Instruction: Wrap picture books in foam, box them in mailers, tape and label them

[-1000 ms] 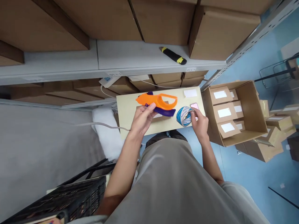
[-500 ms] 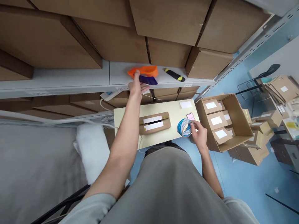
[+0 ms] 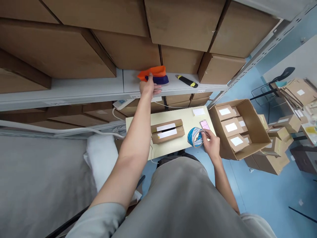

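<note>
On the grey shelf, my left hand (image 3: pixel 148 86) has its thumb over an orange and dark-blue tape dispenser (image 3: pixel 156 73), its fingers reaching along the near side. A black and yellow utility knife (image 3: pixel 187 81) lies on the shelf to the right of it. My right hand (image 3: pixel 211 142) grips a blue-and-white roll of tape (image 3: pixel 195 137) by its right rim, above the pale table's front edge. Left of the roll, a long cardboard box (image 3: pixel 167 131) with white labels rests on the table, a dark gap between its top flaps.
A pink-screened phone (image 3: pixel 204 124) and a white label stack (image 3: pixel 198 112) lie on the table (image 3: pixel 138 145). Beside it, a large open carton (image 3: pixel 257 132) holds several labelled small boxes. Large cardboard boxes (image 3: pixel 183 23) fill the shelf above. A white cable (image 3: pixel 106 133) runs at left.
The tape dispenser's blue part has shifted back from the shelf edge, with my left hand on it. My right hand keeps the tape roll in about the same place. The view has shifted slightly.
</note>
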Demonstrator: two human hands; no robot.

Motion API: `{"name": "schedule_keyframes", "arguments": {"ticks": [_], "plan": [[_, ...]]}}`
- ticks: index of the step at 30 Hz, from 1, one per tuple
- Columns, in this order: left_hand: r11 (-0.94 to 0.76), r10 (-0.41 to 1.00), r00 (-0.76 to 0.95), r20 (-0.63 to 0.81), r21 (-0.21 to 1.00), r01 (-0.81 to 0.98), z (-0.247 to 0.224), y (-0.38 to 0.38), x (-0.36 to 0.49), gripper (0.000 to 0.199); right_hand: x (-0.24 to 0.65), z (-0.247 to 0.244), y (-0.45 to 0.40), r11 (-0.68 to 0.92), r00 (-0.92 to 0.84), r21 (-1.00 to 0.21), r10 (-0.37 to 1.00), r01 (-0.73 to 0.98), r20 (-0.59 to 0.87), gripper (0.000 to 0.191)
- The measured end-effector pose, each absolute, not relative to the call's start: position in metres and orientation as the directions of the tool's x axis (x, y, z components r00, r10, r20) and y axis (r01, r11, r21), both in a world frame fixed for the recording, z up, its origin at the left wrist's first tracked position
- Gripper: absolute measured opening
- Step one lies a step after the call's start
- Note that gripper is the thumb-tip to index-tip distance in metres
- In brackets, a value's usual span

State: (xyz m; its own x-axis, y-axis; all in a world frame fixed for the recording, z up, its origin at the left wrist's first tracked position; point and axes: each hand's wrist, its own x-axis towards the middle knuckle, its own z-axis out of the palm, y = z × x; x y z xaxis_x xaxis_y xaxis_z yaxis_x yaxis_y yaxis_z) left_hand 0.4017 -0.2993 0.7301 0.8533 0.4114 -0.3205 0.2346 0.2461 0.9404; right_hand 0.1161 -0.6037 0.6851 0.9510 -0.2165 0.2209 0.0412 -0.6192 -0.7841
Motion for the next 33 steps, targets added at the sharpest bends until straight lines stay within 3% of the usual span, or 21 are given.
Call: {"name": "schedule_keyframes", "arguments": {"ticks": [6,9,13,17,23,27,33], "plan": [[0.049,0.438,0.87,-0.229,0.972,0.231,0.74,-0.327,0.372,0.058,0.084,0.696,-0.621,-0.552,0.905,-0.833,-0.371,-0.033,0.21,0.037],[0.035,0.229,0.959,-0.169,0.986,0.166,0.734,-0.381,0.322,0.052,0.062,0.698,-0.638,-0.51,0.837,-0.854,-0.509,-0.102,0.204,0.039],[0.109,-0.252,0.968,-0.008,0.993,0.036,0.718,-0.472,0.217,0.055,0.032,0.695,-0.673,-0.494,0.754,-0.848,-0.626,-0.19,0.196,0.041],[0.131,-0.598,0.79,0.134,0.989,-0.069,0.709,-0.552,0.121,0.054,-0.007,0.684,-0.72,-0.492,0.725,-0.832,-0.667,-0.256,0.171,0.042],[0.101,-0.856,0.493,0.154,0.986,-0.131,0.693,-0.683,0.042,0.066,-0.096,0.656,-0.816,-0.234,0.583,-0.937,-0.811,-0.26,0.041,0.045],[0.072,-0.964,0.256,0.066,0.997,0.013,0.679,-0.8,-0.013,0.078,-0.176,0.64,-0.895,-0.001,0.417,-0.986,-0.906,-0.166,-0.07,0.052],[-0.091,-0.995,-0.054,-0.086,0.99,0.109,0.663,-0.958,-0.101,0.083,-0.279,0.627,-1.0,0.146,0.167,-0.985,-0.973,-0.087,-0.159,0.055]]}}
